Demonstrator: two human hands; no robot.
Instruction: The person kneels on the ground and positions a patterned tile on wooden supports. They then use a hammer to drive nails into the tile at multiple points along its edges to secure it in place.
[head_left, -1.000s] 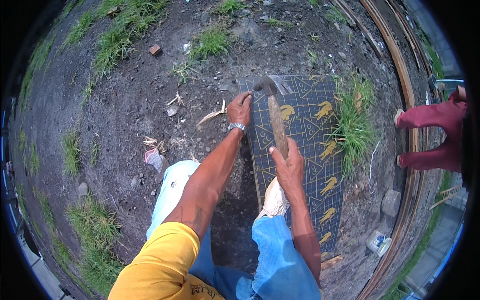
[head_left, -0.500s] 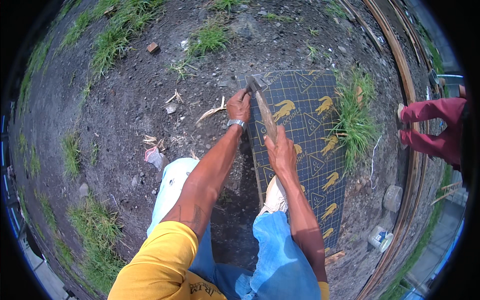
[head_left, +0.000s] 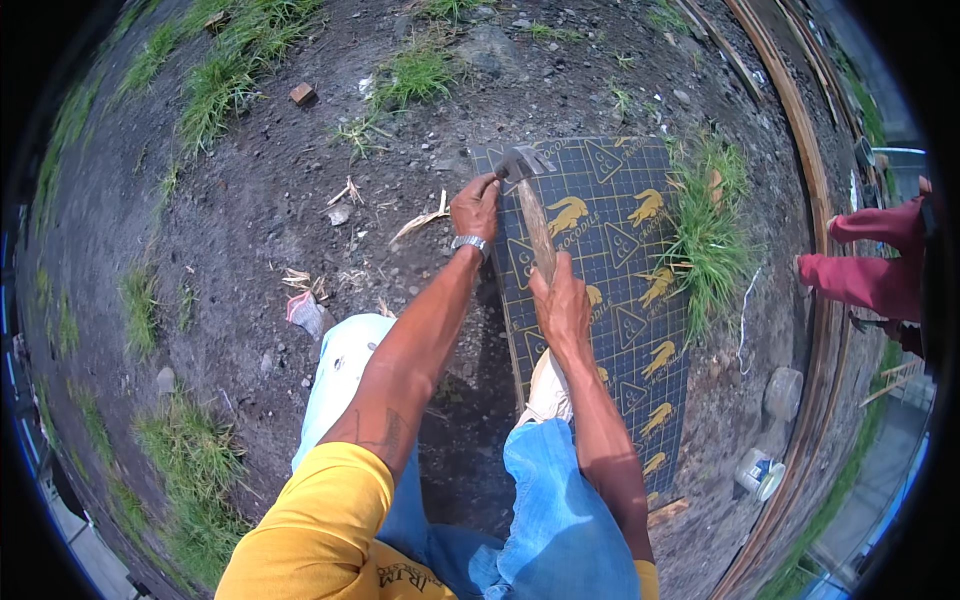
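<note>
Holding a hammer (head_left: 537,225) in the right hand (head_left: 563,308), just above the middle of the frame, wrapping the fingers round the lower handle. Showing brown, weathered, slightly rough wood along the handle; carrying a dark metal head on top, bearing a blunt striking end toward the left and a paler, shinier claw toward the right. Overlapping, with that head, the upper left corner of a board (head_left: 632,320); being unable to tell whether touching it. Bending the left hand (head_left: 474,210) beside that corner, bringing the fingertips close together right by the blunt end; being unable to tell whether pinching anything small. Wearing a silvery metal watch (head_left: 470,243) on the left wrist. Resting a pale shoe (head_left: 548,388) on the flat, smooth, dark blue board, covered in a thin yellow grid, triangles and yellow animal shapes. Standing over gritty dark soil (head_left: 400,270), facing long, spiky grass (head_left: 712,240) against the board's right edge.
</note>
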